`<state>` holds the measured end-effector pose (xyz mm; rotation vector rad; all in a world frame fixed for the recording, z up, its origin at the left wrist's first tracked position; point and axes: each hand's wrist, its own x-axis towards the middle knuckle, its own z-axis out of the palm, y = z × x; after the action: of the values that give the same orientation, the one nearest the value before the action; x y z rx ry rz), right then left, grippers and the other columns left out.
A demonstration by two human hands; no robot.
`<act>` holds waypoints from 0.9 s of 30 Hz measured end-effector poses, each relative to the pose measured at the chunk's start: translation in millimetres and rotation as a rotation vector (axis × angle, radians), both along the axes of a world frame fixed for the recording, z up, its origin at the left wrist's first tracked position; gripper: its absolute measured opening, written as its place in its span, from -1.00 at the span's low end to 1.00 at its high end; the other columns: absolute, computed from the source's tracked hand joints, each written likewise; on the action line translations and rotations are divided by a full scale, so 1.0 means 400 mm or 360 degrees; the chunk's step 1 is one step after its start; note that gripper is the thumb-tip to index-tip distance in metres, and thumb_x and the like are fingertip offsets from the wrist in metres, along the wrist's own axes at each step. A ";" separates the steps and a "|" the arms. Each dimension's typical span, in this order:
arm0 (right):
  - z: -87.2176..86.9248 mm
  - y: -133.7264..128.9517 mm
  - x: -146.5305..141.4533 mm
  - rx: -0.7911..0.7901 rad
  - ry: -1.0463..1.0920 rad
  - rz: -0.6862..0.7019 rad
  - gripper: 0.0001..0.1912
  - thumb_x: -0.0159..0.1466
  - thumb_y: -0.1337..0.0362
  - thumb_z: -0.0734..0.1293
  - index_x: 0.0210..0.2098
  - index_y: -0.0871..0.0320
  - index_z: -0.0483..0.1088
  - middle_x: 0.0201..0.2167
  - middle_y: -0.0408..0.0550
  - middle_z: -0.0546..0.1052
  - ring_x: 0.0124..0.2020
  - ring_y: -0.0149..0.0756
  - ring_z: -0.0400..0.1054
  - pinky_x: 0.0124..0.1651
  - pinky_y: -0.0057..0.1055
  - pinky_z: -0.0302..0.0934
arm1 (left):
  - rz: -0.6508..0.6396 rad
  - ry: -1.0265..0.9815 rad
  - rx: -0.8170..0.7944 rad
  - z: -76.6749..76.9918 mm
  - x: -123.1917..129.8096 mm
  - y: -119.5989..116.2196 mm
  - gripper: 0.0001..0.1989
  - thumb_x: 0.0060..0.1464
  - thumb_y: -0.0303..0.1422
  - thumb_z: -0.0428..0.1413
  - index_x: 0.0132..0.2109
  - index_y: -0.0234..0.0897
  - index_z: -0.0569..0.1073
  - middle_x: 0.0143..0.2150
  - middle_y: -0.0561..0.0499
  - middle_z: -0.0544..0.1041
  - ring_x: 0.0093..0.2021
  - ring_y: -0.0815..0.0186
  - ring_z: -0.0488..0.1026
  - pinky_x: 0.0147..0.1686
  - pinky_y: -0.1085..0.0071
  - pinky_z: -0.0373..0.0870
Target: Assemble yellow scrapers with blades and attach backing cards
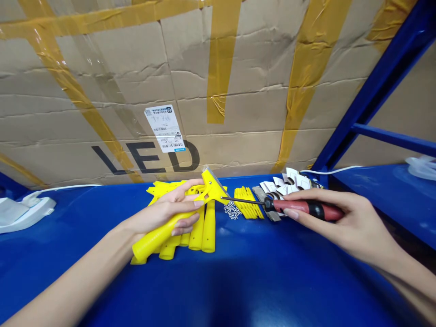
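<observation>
My left hand is closed around a yellow plastic scraper, its wide head turned up and to the right with a metal blade along the edge. In my right hand is a screwdriver with a red and black handle. The screwdriver's tip meets the right corner of the scraper head, or lies just in front of it; I cannot tell which. Behind and below my left hand lie several more yellow scraper handles. Just under the screwdriver shaft is a small heap of screws.
Right of the screws lie yellow flat pieces, grey metal blades and white cards on the blue shelf. A taped cardboard box stands behind. A blue post rises at right; a white device sits at left.
</observation>
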<state>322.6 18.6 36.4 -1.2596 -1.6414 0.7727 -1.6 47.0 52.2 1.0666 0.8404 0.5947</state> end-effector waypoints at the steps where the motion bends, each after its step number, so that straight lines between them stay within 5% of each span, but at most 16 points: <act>1: -0.002 0.003 0.003 0.0078 -0.0073 0.0031 -0.71 0.18 0.06 0.50 -0.18 0.08 0.63 -0.20 0.01 0.69 -0.22 -0.09 0.61 -0.14 -0.25 0.54 | 0.0004 0.0004 0.0009 0.000 0.001 -0.001 -0.42 0.28 -0.37 0.14 0.34 -0.16 0.07 -0.62 0.22 0.27 -0.69 0.54 0.12 -0.66 0.62 0.05; 5: -0.010 0.015 0.017 0.0561 -0.0455 0.0145 -0.80 0.23 0.17 0.47 -0.15 0.01 0.57 -0.07 -0.01 0.62 0.03 -0.03 0.51 0.09 -0.12 0.43 | 0.0061 0.0069 0.0105 0.000 0.010 -0.007 -0.44 0.29 -0.35 0.13 0.34 -0.13 0.10 -0.62 0.21 0.29 -0.68 0.52 0.17 -0.64 0.61 0.07; 7: -0.012 0.016 0.021 0.0550 -0.0444 0.0189 -0.80 0.27 0.18 0.42 -0.11 0.02 0.49 0.01 0.02 0.55 0.10 -0.02 0.46 0.07 -0.13 0.42 | 0.0132 0.0123 0.0172 0.001 0.018 -0.011 -0.41 0.29 -0.33 0.14 0.35 -0.11 0.09 -0.62 0.21 0.31 -0.67 0.51 0.19 -0.63 0.60 0.09; 11: -0.014 0.014 0.018 0.0204 -0.0109 0.0254 -0.77 0.32 0.11 0.38 -0.11 0.04 0.34 -0.12 0.00 0.52 -0.25 -0.20 0.56 -0.27 -0.32 0.47 | 0.0209 0.0232 0.0289 0.005 0.032 -0.022 -0.37 0.27 -0.30 0.15 0.36 -0.13 0.05 -0.63 0.23 0.32 -0.68 0.49 0.19 -0.61 0.56 0.11; 15: -0.017 0.015 0.008 0.0157 -0.0111 -0.0198 -0.71 0.40 -0.04 0.26 -0.22 0.05 0.34 -0.53 -0.19 0.40 -0.67 -0.43 0.26 -0.63 -0.44 0.16 | 0.0169 0.0275 0.0320 0.010 0.045 -0.038 -0.38 0.28 -0.28 0.14 0.36 -0.12 0.06 -0.61 0.22 0.31 -0.67 0.47 0.21 -0.59 0.52 0.14; 17: -0.017 0.018 0.009 0.0141 -0.0152 -0.0288 -0.68 0.42 -0.06 0.19 -0.20 0.04 0.35 -0.54 -0.20 0.38 -0.68 -0.44 0.18 -0.65 -0.44 0.06 | 0.0170 0.0283 0.0335 0.010 0.050 -0.042 -0.37 0.27 -0.26 0.15 0.37 -0.12 0.05 -0.62 0.22 0.32 -0.67 0.45 0.21 -0.59 0.50 0.16; 22: -0.013 0.025 0.019 0.0051 0.0119 0.0196 -0.61 0.29 0.01 0.39 -0.02 0.04 0.26 -0.49 -0.22 0.41 -0.53 -0.33 0.31 -0.49 -0.39 0.24 | 0.0256 0.0307 0.0388 0.006 0.056 -0.038 -0.35 0.24 -0.27 0.17 0.34 -0.18 0.05 -0.64 0.24 0.32 -0.69 0.45 0.20 -0.61 0.52 0.13; 27: -0.022 0.028 0.030 0.0234 -0.0216 -0.0237 -0.69 0.40 -0.06 0.24 -0.18 0.05 0.31 -0.54 -0.21 0.36 -0.59 -0.39 0.20 -0.54 -0.42 0.10 | 0.0220 0.0255 0.0300 -0.002 0.058 -0.045 -0.32 0.24 -0.26 0.17 0.37 -0.14 0.02 -0.64 0.24 0.32 -0.69 0.46 0.20 -0.62 0.51 0.13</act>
<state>334.4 29.9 27.4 -1.3351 -1.6575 0.4757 21.6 29.0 51.6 1.2463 1.0190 0.7223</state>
